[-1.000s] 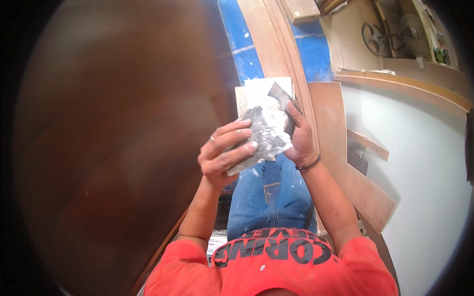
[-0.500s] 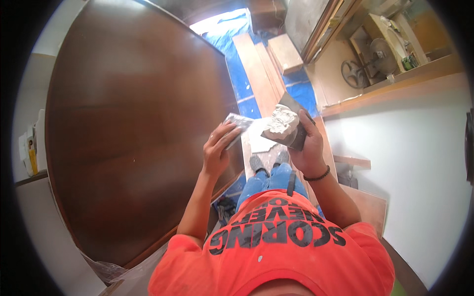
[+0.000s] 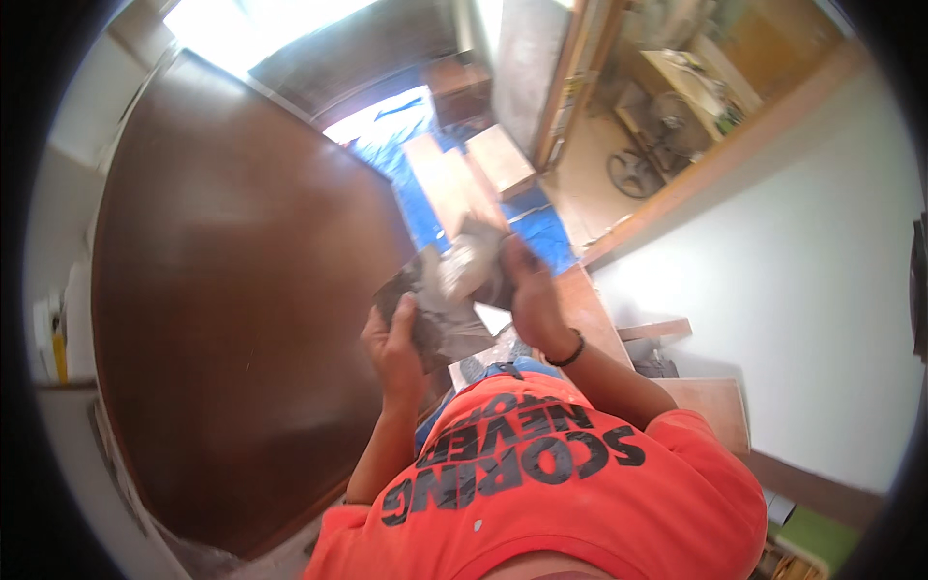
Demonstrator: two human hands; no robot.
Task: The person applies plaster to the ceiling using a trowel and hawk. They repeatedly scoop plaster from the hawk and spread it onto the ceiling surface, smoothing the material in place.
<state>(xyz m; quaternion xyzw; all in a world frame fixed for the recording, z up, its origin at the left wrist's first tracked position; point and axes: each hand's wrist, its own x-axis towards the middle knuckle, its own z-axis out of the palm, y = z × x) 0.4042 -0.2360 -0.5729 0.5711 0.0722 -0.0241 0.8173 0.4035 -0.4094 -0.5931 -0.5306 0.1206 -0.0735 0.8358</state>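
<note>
1. The grey, smeared metal plate (image 3: 440, 314) sits in front of my chest, tilted, between both my hands and above my knees
2. My left hand (image 3: 391, 348) curls around the plate's near left edge, thumb on top, fingers underneath
3. My right hand (image 3: 527, 295) is closed over a lump of pale grey paste (image 3: 469, 261) and a dark blade at the plate's far right corner; exactly how the fingers pinch it I cannot tell
4. I judge the plate stiff and fairly light but slick where the paste lies, so the bare edges are the place to grip
5. To my left stands a large dark brown door (image 3: 232, 319); far ahead lie wooden boards (image 3: 454, 179) on a blue sheet (image 3: 541, 227); a white wall (image 3: 802, 290) is on my right
</note>
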